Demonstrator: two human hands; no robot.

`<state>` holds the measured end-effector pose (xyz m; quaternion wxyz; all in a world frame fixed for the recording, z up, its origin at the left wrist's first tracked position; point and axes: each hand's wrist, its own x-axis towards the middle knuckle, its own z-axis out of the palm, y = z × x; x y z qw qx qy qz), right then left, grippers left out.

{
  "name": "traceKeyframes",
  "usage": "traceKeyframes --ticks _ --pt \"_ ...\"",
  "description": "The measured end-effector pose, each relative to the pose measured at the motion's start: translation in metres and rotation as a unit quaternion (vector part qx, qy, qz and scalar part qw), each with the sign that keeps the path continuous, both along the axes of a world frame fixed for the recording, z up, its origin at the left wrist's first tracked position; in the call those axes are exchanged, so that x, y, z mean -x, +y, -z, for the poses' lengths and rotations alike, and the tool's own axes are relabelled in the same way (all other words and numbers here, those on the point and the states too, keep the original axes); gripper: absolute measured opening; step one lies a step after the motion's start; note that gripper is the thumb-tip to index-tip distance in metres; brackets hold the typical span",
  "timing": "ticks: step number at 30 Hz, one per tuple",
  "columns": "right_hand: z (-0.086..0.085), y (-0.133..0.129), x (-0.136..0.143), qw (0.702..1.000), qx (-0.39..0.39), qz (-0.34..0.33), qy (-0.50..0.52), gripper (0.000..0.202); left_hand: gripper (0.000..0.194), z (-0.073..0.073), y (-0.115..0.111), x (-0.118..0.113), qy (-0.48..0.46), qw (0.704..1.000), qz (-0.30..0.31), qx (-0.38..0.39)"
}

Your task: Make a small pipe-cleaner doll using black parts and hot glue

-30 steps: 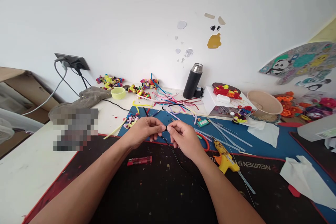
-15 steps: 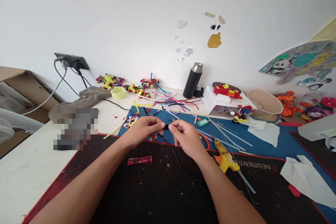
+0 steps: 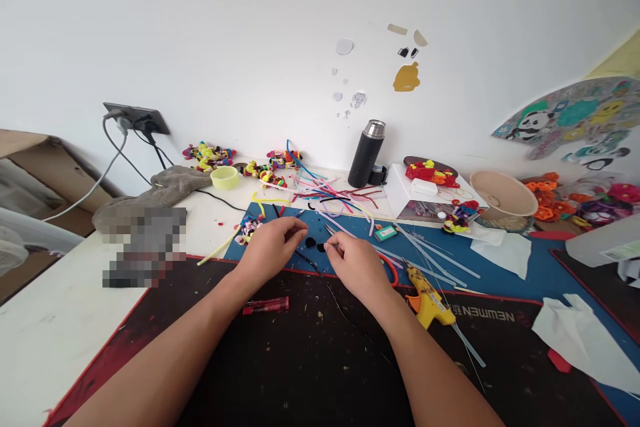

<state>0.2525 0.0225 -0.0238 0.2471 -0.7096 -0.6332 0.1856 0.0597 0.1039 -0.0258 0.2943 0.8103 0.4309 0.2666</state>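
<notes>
Left of the yellow glue gun (image 3: 431,300), the right hand (image 3: 354,263) pinches a small black piece (image 3: 321,248), with another black piece (image 3: 311,242) just beside it. Farther left of the gun, the left hand (image 3: 273,247) is curled, maybe holding something; I can't tell. The gun crosses the black mat (image 3: 300,373)'s red edge, and the mat spreads between the arms.

A plain white wall (image 3: 225,33) with a dark socket plate (image 3: 159,121) and peeling stickers (image 3: 406,77) rises behind the white table's (image 3: 40,327) far edge, while an open cardboard box (image 3: 30,143) stands beyond its left edge.
</notes>
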Motion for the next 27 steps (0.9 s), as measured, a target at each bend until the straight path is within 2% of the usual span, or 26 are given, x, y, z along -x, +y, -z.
traceKeyframes --ticks 3,5,9,14,18,21,24,27 --pt "0.000 0.001 0.001 0.999 0.011 0.000 -0.034 0.017 0.024 0.011 0.002 -0.004 0.065 0.992 0.024 -0.104" --pt "0.000 0.002 0.001 0.999 0.022 -0.001 -0.045 0.017 0.027 0.018 0.003 -0.007 0.110 0.983 0.046 -0.141" --pt "0.002 0.002 0.002 0.997 0.038 -0.003 -0.068 0.016 0.031 0.028 0.005 -0.013 0.170 0.967 0.072 -0.173" --pt "0.006 0.002 0.001 0.997 0.038 -0.015 -0.070 0.020 0.028 0.029 0.006 -0.016 0.171 0.964 0.098 -0.176" --pt "0.006 0.002 0.000 0.999 0.008 -0.012 -0.037 0.022 0.016 0.021 0.005 -0.013 0.094 0.987 0.072 -0.106" --pt "0.004 0.001 0.000 0.999 -0.019 -0.005 0.026 0.023 0.014 0.012 0.003 -0.010 -0.017 0.999 0.037 0.032" --pt "0.005 0.000 0.000 0.993 -0.039 -0.009 0.107 0.023 0.028 0.004 0.001 -0.008 -0.116 0.979 0.034 0.162" --pt "0.007 0.000 0.001 0.981 -0.041 -0.019 0.188 0.025 0.036 0.000 -0.001 -0.008 -0.180 0.960 0.036 0.211"
